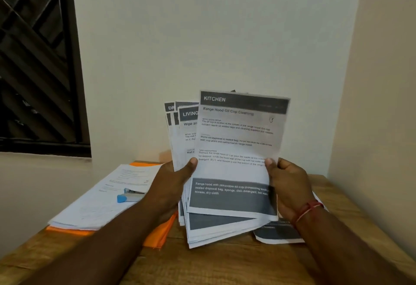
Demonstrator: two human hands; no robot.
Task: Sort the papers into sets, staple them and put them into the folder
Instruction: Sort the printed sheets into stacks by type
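**Both hands hold a fanned sheaf upright over the tabletop**

The left hand (pixel 173 178) and the right hand (pixel 288 183) hold a sheaf of papers (pixel 216 228) raised and tilted back in the middle of the view, above the near part of the wooden tabletop (pixel 213 264). The left grip is clamped on the sheaf's left side, with the thumb on the front and the fingers hidden behind. The right grip pinches the right edge, with the thumb tip pressed on the front page and the fingers curled behind.

The front page is the KITCHEN sheet (pixel 240 140), with a dark header band and a dark block near its foot. Fanned out to its left, behind it, are further pages, among them a LIVING sheet (pixel 188 127). The lower corners of the sheaf spread out low over the tabletop; whether they touch it cannot be told.

A loose sheet (pixel 276 233) with a dark band lies on the tabletop to the right, partly under the right wrist, which wears a red thread band (pixel 308 210).

To the left lies the orange folder (pixel 157 235), flat on the tabletop. A white stack (pixel 94 205) of printed pages rests on it, and the blue stapler (pixel 130 195) lies on that stack, just beside the left forearm.

A pale wall (pixel 202 36) stands at the far side, and a dark window grille (pixel 33 59) is at the far left.
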